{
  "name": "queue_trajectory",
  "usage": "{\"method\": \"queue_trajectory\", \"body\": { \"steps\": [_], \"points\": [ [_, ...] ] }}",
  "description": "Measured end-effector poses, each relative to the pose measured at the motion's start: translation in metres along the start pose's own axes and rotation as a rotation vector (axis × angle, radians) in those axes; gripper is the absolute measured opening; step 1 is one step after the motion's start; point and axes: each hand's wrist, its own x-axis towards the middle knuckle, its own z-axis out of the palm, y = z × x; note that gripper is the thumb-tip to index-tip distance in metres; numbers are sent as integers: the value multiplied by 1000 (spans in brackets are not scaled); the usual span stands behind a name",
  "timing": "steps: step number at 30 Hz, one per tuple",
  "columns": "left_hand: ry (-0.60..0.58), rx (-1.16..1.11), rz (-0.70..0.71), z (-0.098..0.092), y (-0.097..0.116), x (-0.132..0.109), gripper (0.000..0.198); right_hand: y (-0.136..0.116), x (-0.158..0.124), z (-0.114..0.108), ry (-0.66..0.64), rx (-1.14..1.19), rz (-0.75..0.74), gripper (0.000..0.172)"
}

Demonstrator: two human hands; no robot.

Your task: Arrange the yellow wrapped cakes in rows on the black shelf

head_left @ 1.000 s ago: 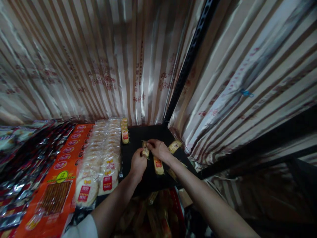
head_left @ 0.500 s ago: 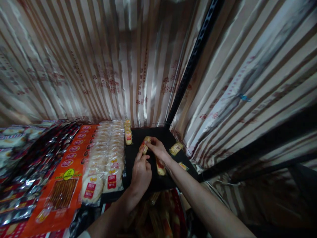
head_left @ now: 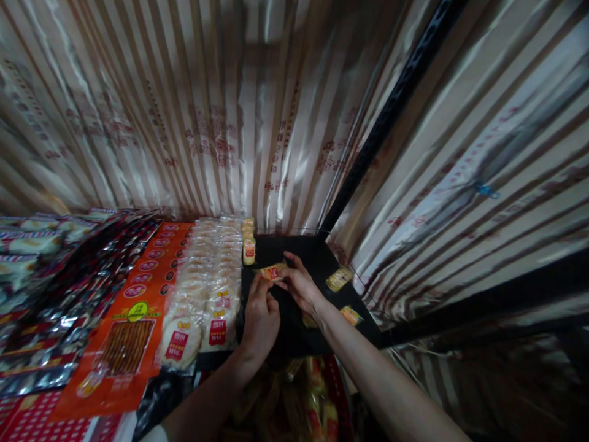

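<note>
Left grip (head_left: 261, 318) and right grip (head_left: 301, 288) pinch the packet (head_left: 270, 272) between them, over the black shelf (head_left: 291, 331). The packet looks slick from here; too light a pinch could let it slip loose.

1 small, oblong, pale-yellow snack packet in clear glossy plastic (head_left: 270, 272), red-and-orange printed label facing the camera, lying nearly crosswise between the fingertips of the left hand (head_left: 261, 319) and right hand (head_left: 301, 287), above the flat black shelf (head_left: 289, 336)
</note>
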Motion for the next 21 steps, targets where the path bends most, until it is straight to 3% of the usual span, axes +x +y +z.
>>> {"method": "queue_trajectory", "body": {
  "steps": [2,4,6,9,18,21],
  "points": [
    [40,-27,20,-5,0,5,35,-4,-3,-2,-103,-36,4,58],
    [60,-55,44,-9,1,10,33,-8,-4,-5,-190,-107,1,46],
    [82,-81,61,-11,2,15,33,-10,-4,-8,-251,-199,-25,36],
    [95,-91,74,-11,1,20,32,-11,-1,-13,-313,-348,-108,35],
    [12,18,105,-14,0,22,33,9,20,-6,-376,-630,-266,31],
    [-10,65,30,-10,5,15,35,18,26,2,-281,-675,-307,25]
  ]
}}
